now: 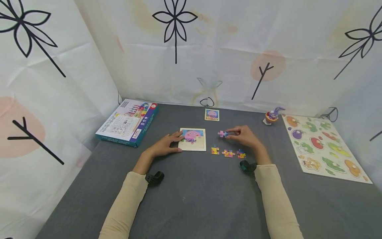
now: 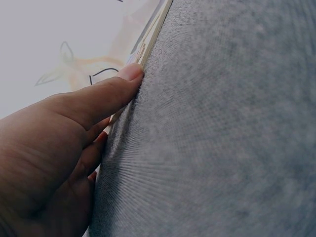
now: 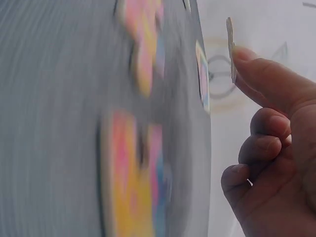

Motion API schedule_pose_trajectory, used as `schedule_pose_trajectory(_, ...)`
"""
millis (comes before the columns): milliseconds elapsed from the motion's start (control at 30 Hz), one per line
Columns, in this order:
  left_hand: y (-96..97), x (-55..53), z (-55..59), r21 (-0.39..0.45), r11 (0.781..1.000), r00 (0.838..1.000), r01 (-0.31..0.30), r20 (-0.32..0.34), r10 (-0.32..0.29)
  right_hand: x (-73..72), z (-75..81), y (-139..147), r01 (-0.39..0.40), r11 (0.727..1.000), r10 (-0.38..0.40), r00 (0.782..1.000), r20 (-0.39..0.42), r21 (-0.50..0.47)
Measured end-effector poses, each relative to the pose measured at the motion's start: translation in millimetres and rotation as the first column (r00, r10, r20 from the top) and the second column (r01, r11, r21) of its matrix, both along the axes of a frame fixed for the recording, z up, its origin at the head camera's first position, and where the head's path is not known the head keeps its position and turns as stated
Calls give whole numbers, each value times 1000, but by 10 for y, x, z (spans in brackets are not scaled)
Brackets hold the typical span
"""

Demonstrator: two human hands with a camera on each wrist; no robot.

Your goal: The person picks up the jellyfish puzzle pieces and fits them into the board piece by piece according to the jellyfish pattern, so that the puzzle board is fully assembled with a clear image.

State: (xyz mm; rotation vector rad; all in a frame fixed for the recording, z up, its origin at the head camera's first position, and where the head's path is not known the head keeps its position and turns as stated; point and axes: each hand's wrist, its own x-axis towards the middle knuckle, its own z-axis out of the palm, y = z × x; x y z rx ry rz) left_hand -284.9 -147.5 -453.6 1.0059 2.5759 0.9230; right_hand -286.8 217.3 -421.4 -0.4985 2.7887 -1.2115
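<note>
Near the middle of the table lies a square puzzle board [image 1: 201, 146], partly filled with a pink cartoon figure. My left hand [image 1: 163, 145] rests at its left side, fingertips over the edge and thumb [image 2: 129, 74] against the near corner. To the right of the board, my right hand [image 1: 245, 136] pinches a pink and blue jigsaw piece [image 1: 222, 133] between thumb and fingers. Edge-on, this thin piece [image 3: 232, 54] stands upright in the right wrist view, the other fingers curled below. Loose jigsaw pieces, yellow [image 1: 215, 150], pink-yellow [image 1: 228, 153] and blue-yellow [image 1: 241, 154], lie in a row nearer me.
Behind the board is a small picture card [image 1: 212, 115]. A boxed set [image 1: 125, 122] lies at the back left. On the right are a small purple figurine [image 1: 272, 116] and a vegetable peg board [image 1: 325, 146]. White printed curtain [image 1: 226, 73] borders the grey table [image 1: 191, 199].
</note>
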Motion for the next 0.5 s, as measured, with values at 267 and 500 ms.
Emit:
schedule_pose_trajectory(267, -16, -17, -29, -8, 1000, 1000, -1, -23, 1, -91, -12, -455, -72, 997, 72, 997, 6, 15)
schedule_pose_trajectory(500, -11, -13, -29, -3, 1000, 1000, 0, -18, 0, -122, -57, -723, -135, 990, 134, 991, 6, 40)
